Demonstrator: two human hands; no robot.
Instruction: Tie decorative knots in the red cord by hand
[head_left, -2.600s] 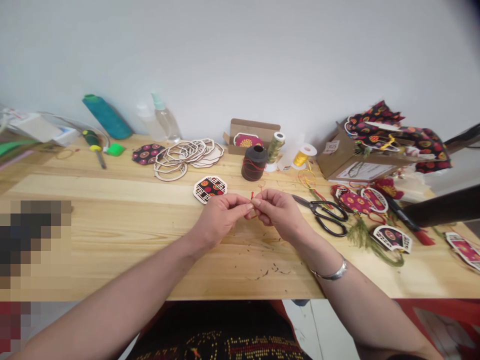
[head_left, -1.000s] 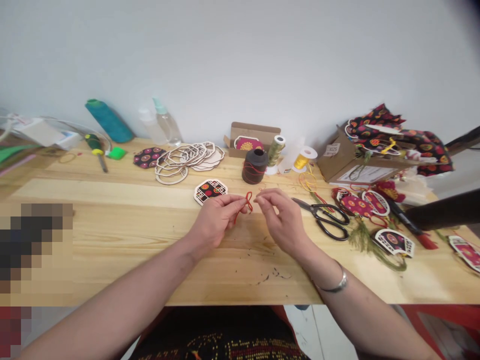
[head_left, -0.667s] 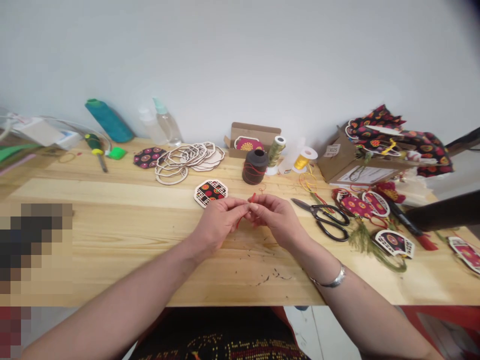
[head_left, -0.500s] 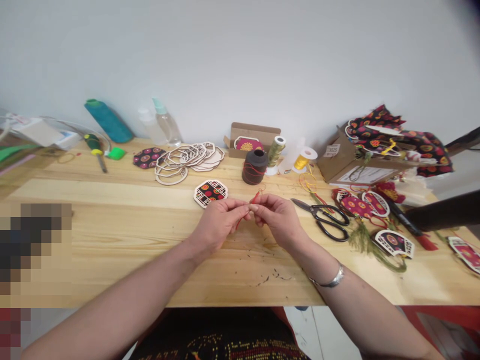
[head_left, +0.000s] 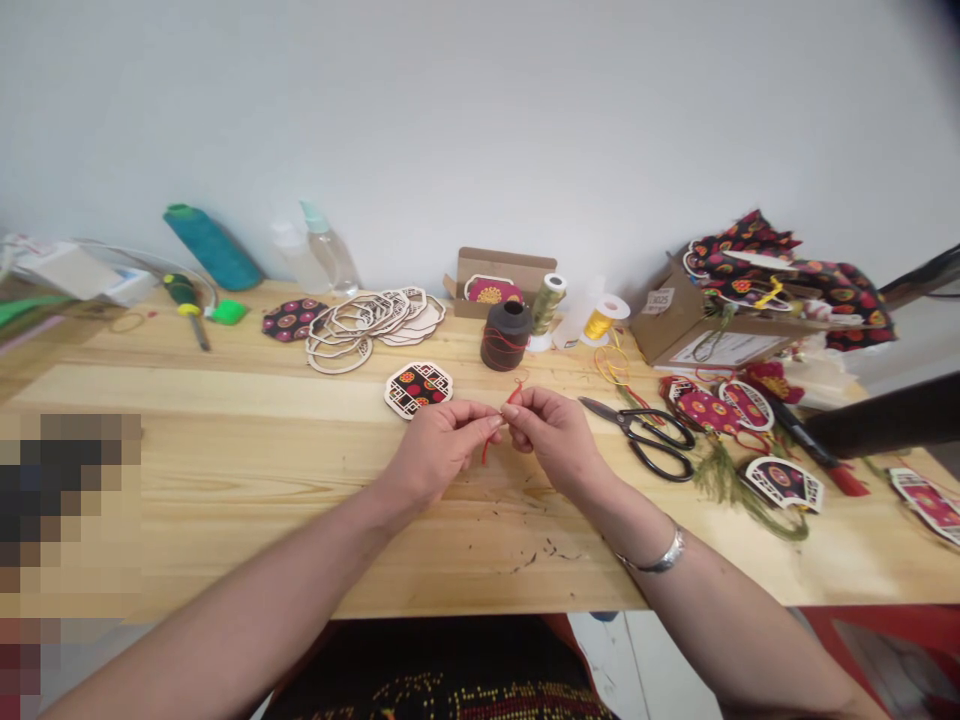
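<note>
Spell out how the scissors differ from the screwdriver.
The scissors have two black loop handles; the screwdriver has a single green-and-yellow grip. The scissors lie close to the right hand; the screwdriver sits far off to the left. Both are on the wooden table, unheld.

i see bright, diffuse light on the wall (head_left: 375,120) and soft shadows on the table (head_left: 225,550). my top right corner is dark, the bracelet (head_left: 664,556) glints, the far-left box (head_left: 69,272) looks smeared, a lower-left patch is pixelated, and the thin cord (head_left: 485,452) blurs.
</note>
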